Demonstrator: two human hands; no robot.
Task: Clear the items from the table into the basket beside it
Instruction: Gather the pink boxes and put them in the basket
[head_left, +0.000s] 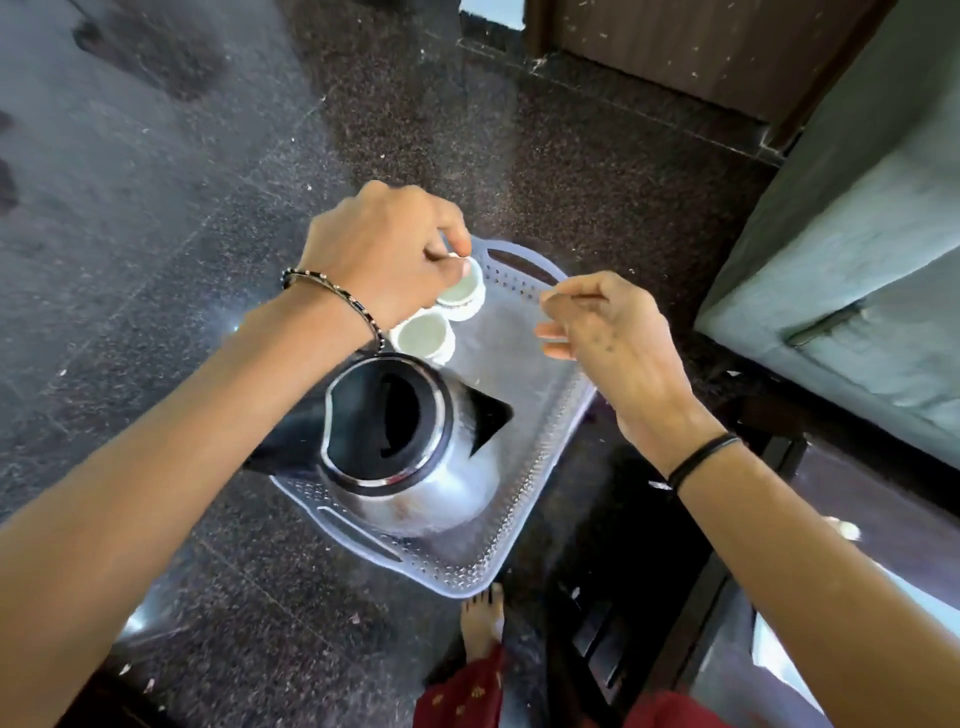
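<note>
Left hand (384, 260) pinching upright cup (462, 288) over basket (540, 452); right hand (597, 332) loosely open, empty; kettle (400, 441) spout pointing right.

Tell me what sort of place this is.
Likely a home living room: speckled stone floor, a sofa, a kettle and cups in a basket, a bare foot.

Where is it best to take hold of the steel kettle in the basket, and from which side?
Probably by the black handle of the steel kettle, reached from the left: it juts over the rim of the translucent plastic basket, opposite the spout, while the body is smooth and round.
</note>
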